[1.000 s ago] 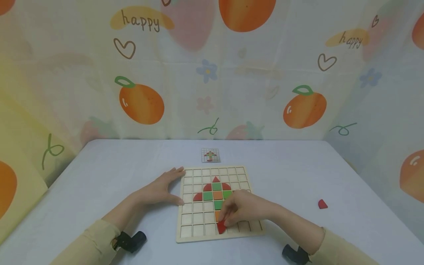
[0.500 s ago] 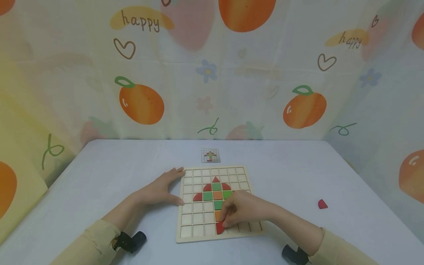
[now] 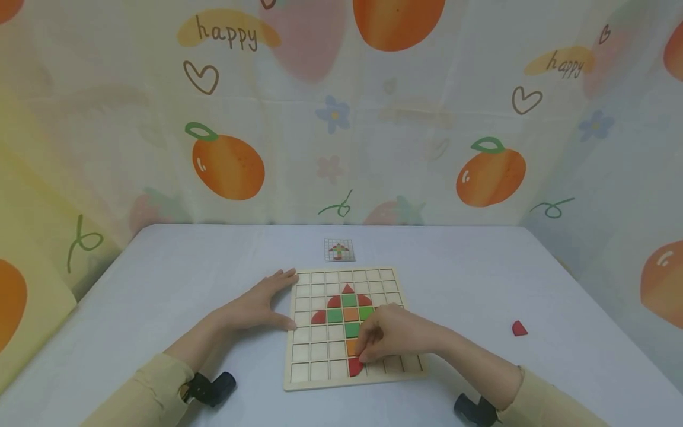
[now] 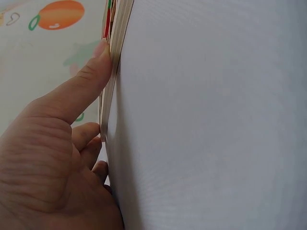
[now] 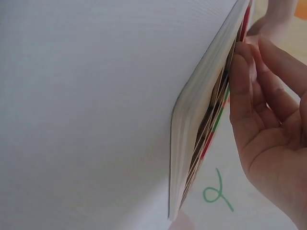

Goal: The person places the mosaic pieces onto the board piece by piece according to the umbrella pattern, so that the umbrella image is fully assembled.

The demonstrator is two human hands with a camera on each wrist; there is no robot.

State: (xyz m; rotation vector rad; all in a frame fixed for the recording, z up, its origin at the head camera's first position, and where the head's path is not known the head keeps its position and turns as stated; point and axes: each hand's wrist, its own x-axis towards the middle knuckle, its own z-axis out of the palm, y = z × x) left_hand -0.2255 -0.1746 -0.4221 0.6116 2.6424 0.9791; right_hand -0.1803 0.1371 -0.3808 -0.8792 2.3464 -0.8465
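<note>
A wooden grid board (image 3: 311,372) lies on the table, with red, green and orange pieces set in its cells. My left hand (image 3: 256,305) rests at the board's left side, fingers stretched out and the thumb on the edge. In the left wrist view the thumb (image 4: 81,88) touches the board's rim. In the bottom row sits a red piece (image 3: 354,369) with a rounded side. My right hand (image 3: 397,333) bends over the board, thumb and fingertips pinching that piece at its upper right edge. This hand hides several cells on the right.
One loose red piece (image 3: 519,328) with a rounded side lies on the white table to the right. Behind the board is a small pattern card (image 3: 339,250) printed with a coloured figure. A fruit-print cloth (image 3: 331,160) hangs beyond the table.
The red piece in my right hand has turned and settled into the bottom-row cell, below the orange square. My left hand has stayed in place.
</note>
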